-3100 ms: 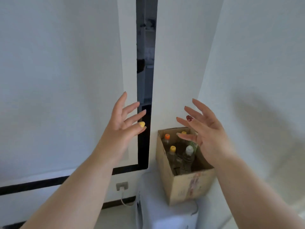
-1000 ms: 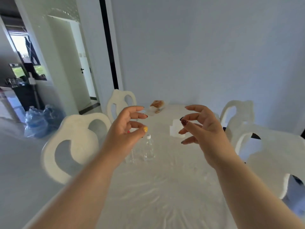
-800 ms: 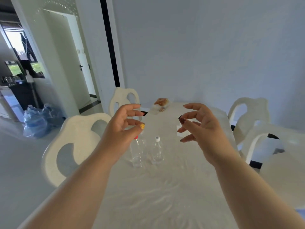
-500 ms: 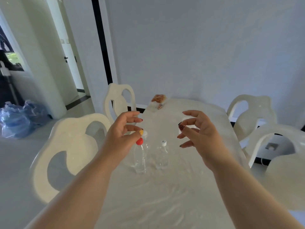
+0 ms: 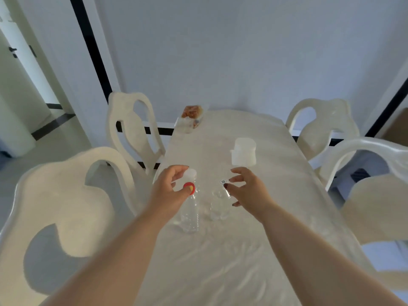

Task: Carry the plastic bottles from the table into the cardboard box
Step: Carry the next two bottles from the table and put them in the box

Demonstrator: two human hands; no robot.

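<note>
Two clear plastic bottles upright mid-worktop [image 5: 220, 261], near each other, not touching; maybe a third, white-capped, just behind the left one, hard to tell. Cardboard box not in view.

Far left: white chairs [image 5: 66, 195] tucked along the worktop edge, clear of the reach.

Left hand [image 5: 167, 193] half-curled, holding nothing, thumb right by the cap of the red-capped bottle [image 5: 189, 213]. Contact or not: cannot tell.

Right hand [image 5: 249, 195] likewise open and empty, fingers spread just beside the neck of the white-capped bottle [image 5: 218, 206].

White container [image 5: 242, 151] and food packet [image 5: 191, 114] further back, not part of this.

Step, by judgement: simultaneous pickup, one bottle per hand. Advice: drop lower and wrap round neck or shoulder, not cap only. Probably empty, so light and tippy; close fingers evenly, no sideways push into the neighbour. Thin walls likely to buckle, so moderate squeeze. Lift straight up before turning away.
</note>
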